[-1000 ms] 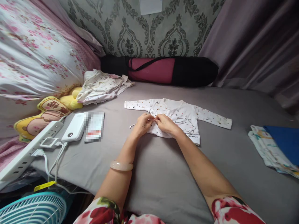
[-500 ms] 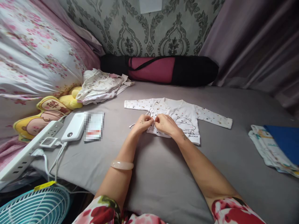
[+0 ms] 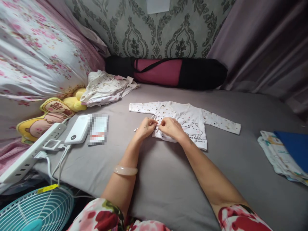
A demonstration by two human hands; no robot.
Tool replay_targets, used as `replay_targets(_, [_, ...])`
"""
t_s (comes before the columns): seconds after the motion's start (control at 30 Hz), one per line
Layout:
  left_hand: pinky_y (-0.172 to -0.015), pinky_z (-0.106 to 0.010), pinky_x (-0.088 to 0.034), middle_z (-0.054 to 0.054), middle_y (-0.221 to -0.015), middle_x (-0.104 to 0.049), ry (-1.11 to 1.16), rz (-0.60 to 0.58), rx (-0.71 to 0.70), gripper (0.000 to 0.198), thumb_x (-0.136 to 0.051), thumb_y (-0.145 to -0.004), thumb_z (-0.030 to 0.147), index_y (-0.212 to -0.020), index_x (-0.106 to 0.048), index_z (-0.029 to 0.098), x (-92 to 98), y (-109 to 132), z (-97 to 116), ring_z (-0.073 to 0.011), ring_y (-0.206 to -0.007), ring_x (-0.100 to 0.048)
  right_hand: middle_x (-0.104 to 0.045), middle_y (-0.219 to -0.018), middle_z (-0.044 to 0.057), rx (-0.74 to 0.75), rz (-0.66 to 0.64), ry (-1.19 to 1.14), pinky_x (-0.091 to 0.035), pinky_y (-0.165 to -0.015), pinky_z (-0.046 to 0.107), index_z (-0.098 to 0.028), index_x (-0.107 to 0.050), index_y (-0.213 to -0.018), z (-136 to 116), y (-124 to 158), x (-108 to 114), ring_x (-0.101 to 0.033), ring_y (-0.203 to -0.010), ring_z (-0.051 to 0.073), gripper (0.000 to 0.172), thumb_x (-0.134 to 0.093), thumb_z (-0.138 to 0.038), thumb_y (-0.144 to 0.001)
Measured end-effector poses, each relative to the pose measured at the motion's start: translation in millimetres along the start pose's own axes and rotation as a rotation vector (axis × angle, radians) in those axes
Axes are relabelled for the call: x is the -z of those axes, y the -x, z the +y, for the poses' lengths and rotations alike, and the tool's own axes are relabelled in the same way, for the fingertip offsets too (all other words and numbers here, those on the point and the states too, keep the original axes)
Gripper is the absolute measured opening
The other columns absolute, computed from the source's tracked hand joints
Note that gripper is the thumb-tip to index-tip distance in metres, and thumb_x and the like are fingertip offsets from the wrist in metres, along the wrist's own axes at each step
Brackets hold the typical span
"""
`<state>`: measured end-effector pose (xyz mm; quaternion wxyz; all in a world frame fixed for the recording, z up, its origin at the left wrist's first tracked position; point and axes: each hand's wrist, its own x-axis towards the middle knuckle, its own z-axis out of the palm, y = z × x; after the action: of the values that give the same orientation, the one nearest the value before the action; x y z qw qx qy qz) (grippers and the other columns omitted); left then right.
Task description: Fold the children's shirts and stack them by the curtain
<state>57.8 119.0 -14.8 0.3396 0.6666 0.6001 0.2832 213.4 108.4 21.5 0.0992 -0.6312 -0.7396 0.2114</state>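
A small white long-sleeved baby top (image 3: 192, 120) lies spread on the grey sheet, its sleeves stretched out to both sides. It bears a line-drawn cartoon animal and tiny printed figures. Over its left part my left hand (image 3: 146, 127) pinches a thin white tie string (image 3: 157, 124). Close beside it, my right hand (image 3: 170, 128) is also closed in a pinch on the string, fingertips nearly touching the left ones. My fingers hide part of the string and the fabric beneath.
Crumpled baby clothes (image 3: 106, 88) lie back left, near a yellow plush (image 3: 45, 120). A power strip (image 3: 31, 154), a power bank (image 3: 76, 130) and a fan (image 3: 36, 208) are left. Folded cloths (image 3: 276, 154) lie right; a long black-and-pink bag (image 3: 156, 72) lies along the wall.
Both hands stay at the same spot on the top, with only slight finger movement around the string. The whole view has shifted a little.
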Motion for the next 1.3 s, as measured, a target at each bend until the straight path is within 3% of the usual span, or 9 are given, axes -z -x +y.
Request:
replay_targets(0.13, [-0.085, -0.031, -0.047, -0.005, -0.085, -0.053, -0.135, 0.152, -0.086, 0.02, -0.052, -0.082, 0.014, -0.084, -0.071, 0.017, -7.3, -1.8, -8.4, -0.0171, -0.083, -0.055, -0.071, -0.091, 0.006, -0.01, -0.033, 0.004, -0.036, -0.062, 0.025, -0.023, -0.068, -0.083, 2.2, 1.3, 6.8, -0.061, -0.081, 0.019, 0.015, -0.056, -0.028, -0.077])
replay_targets(0.47, [-0.091, -0.035, -0.046, -0.008, -0.094, -0.049, -0.194, 0.201, -0.13, 0.018, -0.047, -0.084, 0.011, -0.088, -0.064, 0.017, -10.2, 2.3, -6.8, -0.0201, -0.095, -0.054, -0.071, -0.088, 0.004, 0.001, -0.102, 0.023, -0.036, -0.063, 0.025, -0.023, -0.068, -0.079, 4.8, 4.2, 13.4, -0.061, -0.082, 0.018, 0.011, -0.059, -0.022, -0.075])
replay_targets(0.63, [-0.081, -0.032, -0.047, -0.011, -0.117, -0.047, -0.174, 0.482, -0.064, 0.025, -0.048, -0.083, 0.014, -0.105, -0.058, 0.018, 10.0, 7.8, 0.6, -0.0172, -0.088, -0.057, -0.071, -0.095, 0.001, 0.047, -0.02, -0.058, -0.039, -0.071, 0.025, -0.024, -0.07, -0.085, 21.6, -1.8, 23.4, -0.061, -0.09, 0.017, 0.016, -0.055, -0.023, -0.082])
replay_targets(0.73, [-0.074, -0.031, -0.045, -0.007, -0.091, -0.061, -0.224, 0.343, 0.045, 0.012, -0.053, -0.082, 0.024, -0.084, -0.063, 0.018, 12.1, 13.6, 9.0, -0.0184, -0.078, -0.057, -0.071, -0.095, 0.003, 0.016, -0.006, -0.025, -0.039, -0.071, 0.025, -0.023, -0.07, -0.085, 23.6, -2.5, 23.6, -0.061, -0.09, 0.018, 0.017, -0.054, -0.02, -0.083])
replay_targets(0.8, [-0.068, -0.029, -0.042, -0.004, -0.072, -0.062, -0.232, 0.154, 0.084, 0.019, -0.056, -0.08, 0.033, -0.071, -0.064, 0.018, 7.2, 16.1, 12.8, -0.0187, -0.072, -0.056, -0.071, -0.097, 0.004, 0.024, -0.039, -0.007, -0.039, -0.071, 0.025, -0.023, -0.07, -0.09, 19.2, -1.0, 19.1, -0.061, -0.091, 0.018, 0.016, -0.056, -0.02, -0.083])
replay_targets(0.87, [-0.065, -0.028, -0.04, -0.004, -0.065, -0.063, -0.241, 0.064, 0.083, 0.024, -0.057, -0.079, 0.038, -0.068, -0.065, 0.018, 1.0, 16.9, 14.7, -0.0185, -0.07, -0.056, -0.069, -0.103, 0.005, 0.051, -0.044, 0.018, -0.04, -0.074, 0.026, -0.022, -0.069, -0.096, 13.7, 0.4, 13.1, -0.06, -0.094, 0.019, 0.016, -0.058, -0.022, -0.083])
replay_targets(1.0, [-0.063, -0.027, -0.038, -0.005, -0.065, -0.065, -0.264, 0.07, 0.08, 0.017, -0.057, -0.075, 0.03, -0.067, -0.065, 0.018, -4.0, 15.4, 16.1, -0.0184, -0.069, -0.057, -0.069, -0.101, 0.006, 0.093, -0.051, 0.004, -0.04, -0.076, 0.025, -0.021, -0.069, -0.093, 14.8, -3.0, 10.0, -0.06, -0.093, 0.018, 0.015, -0.056, -0.022, -0.085])
replay_targets(1.13, [-0.06, -0.028, -0.037, -0.005, -0.063, -0.064, -0.27, 0.106, 0.155, 0.015, -0.056, -0.072, 0.029, -0.065, -0.064, 0.019, -4.2, 14.2, 18.2, -0.0199, -0.067, -0.057, -0.07, -0.098, 0.005, 0.054, 0.035, -0.072, -0.04, -0.077, 0.023, -0.018, -0.068, -0.094, 34.9, -6.4, 26.0, -0.06, -0.093, 0.016, 0.018, -0.053, -0.02, -0.084])
replay_targets(1.3, [-0.066, -0.031, -0.04, -0.01, -0.069, -0.066, -0.413, 0.206, 0.08, 0.022, -0.055, -0.078, 0.034, -0.063, -0.061, 0.019, -15.1, 13.5, 14.1, -0.0245, -0.078, -0.06, -0.067, -0.093, 0.003, 0.027, 0.004, 0.019, -0.038, -0.07, 0.025, -0.021, -0.063, -0.094, 47.4, 20.9, 32.6, -0.059, -0.086, 0.018, 0.016, -0.056, -0.029, -0.082])
